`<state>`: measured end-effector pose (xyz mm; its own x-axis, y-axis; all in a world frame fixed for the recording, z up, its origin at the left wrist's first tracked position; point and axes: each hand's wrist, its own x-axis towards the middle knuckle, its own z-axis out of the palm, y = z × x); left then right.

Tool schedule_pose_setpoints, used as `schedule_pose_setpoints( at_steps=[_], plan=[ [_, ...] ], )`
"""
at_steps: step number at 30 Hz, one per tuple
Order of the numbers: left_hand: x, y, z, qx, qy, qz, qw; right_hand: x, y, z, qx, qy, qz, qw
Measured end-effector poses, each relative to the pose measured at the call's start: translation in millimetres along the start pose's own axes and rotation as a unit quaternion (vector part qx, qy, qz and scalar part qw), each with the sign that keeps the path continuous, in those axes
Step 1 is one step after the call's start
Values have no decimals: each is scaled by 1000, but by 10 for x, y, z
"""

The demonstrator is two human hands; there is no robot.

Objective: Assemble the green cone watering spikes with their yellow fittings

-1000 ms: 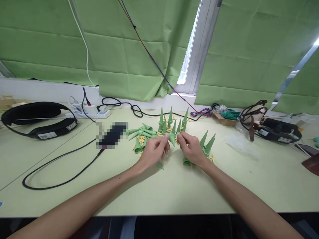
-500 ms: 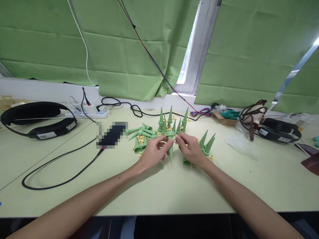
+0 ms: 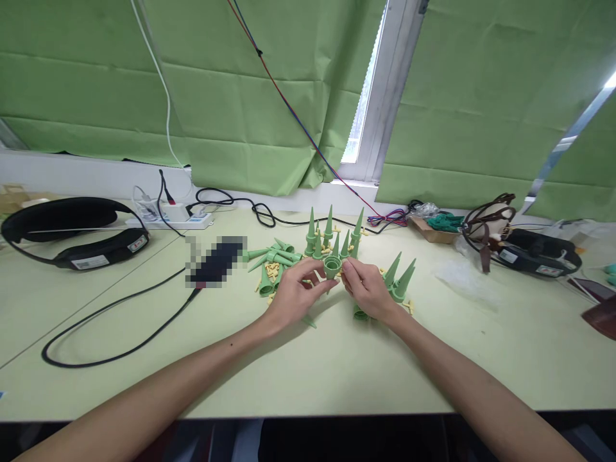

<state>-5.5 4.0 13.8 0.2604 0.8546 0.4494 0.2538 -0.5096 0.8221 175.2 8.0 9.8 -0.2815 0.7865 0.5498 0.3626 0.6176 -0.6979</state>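
Observation:
My left hand holds a green plastic cone spike with its round open end turned toward me. My right hand pinches at the rim of that same cone, and what sits between its fingertips is too small to make out. Behind my hands several green cones stand upright and others lie in a heap mixed with small yellow pegs. Two more upright cones stand just right of my right hand.
A black headset lies at far left, with a power strip and a looping black cable. A blurred dark device sits left of the cones. Bags, straps and another headset crowd the right side.
The held cone turned from pointing tip-down between my hands to showing its open end toward me. Both hands stayed close together in the same spot.

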Motion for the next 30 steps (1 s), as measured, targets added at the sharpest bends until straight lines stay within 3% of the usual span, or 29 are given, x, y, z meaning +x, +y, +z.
schedule_pose_setpoints(
  at_steps=[10,15,30],
  plan=[
    [5,41,4,-18,-10,-62,998,11,-11,-2,-37,35,-13,999],
    [2,63,8,-65,-49,-100,992,9,-21,-13,-15,38,-15,999],
    [91,-13,-41,-230,-97,-216,944,15,-36,-30,11,-19,-29,999]
  ],
)
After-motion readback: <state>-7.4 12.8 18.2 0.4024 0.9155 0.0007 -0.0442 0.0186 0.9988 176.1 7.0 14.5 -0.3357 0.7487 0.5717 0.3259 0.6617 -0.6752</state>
